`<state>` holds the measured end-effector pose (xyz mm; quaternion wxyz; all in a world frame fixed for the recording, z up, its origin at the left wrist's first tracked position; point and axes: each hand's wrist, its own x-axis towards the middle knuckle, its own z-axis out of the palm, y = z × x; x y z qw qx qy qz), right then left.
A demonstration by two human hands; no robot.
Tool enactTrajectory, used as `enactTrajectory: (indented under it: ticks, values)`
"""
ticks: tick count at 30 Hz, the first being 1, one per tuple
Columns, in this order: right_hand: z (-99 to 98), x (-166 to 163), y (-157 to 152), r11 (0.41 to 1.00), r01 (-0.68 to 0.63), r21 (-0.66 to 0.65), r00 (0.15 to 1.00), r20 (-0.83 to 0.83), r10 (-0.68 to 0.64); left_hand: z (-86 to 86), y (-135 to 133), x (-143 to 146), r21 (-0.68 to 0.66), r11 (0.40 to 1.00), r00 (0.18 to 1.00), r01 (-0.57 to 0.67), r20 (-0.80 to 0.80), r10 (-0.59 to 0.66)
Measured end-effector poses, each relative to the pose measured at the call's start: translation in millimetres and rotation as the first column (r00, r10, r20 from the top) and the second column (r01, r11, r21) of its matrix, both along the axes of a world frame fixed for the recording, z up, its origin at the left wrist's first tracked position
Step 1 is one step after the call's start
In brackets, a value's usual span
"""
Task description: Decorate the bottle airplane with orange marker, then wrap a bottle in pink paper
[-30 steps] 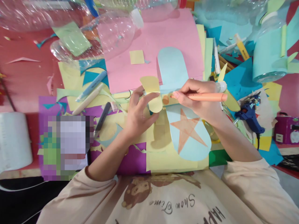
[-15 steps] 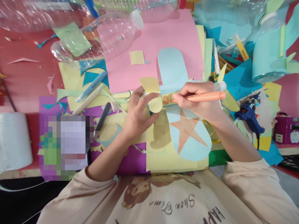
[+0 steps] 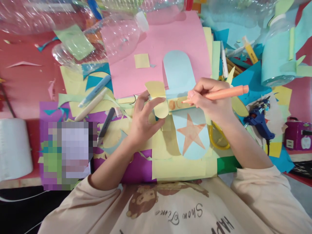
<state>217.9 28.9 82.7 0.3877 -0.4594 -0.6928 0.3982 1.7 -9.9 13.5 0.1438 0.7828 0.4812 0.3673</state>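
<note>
My right hand (image 3: 211, 101) grips an orange marker (image 3: 227, 92), its tip on a yellow paper strip (image 3: 173, 110) that bears round orange marks. That strip runs along the middle of a plane-shaped paper craft. One light blue wing (image 3: 179, 66) points away from me; the other, with an orange star (image 3: 191, 132), points towards me. At the craft's left end stand yellow rounded tail pieces (image 3: 161, 109). My left hand (image 3: 143, 120) is closed around this end, thumb and fingers on either side of it. The palm hides part of what it holds.
Clear plastic bottles (image 3: 122, 39) lie at the back left. Pink paper (image 3: 156, 39) is under the far wing. A blue glue gun (image 3: 259, 120) and yellow-handled scissors (image 3: 220, 146) lie at the right. Markers (image 3: 95, 91) and paper scraps are at the left.
My right hand and the orange marker have shifted slightly right, and the marker lies at a flatter angle. The near wing with the star looks shorter, as if the craft has tipped.
</note>
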Motion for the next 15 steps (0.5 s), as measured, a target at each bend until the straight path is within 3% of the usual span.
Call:
enactTrajectory:
  ticks: [15]
  values:
    - [-4.0, -2.0, -1.2, 0.994, 0.02, 0.112, 0.996, 0.089, -0.03, 1.1, 0.4, 0.7, 0.001, 1.0, 1.0, -0.012, 0.0, 0.012]
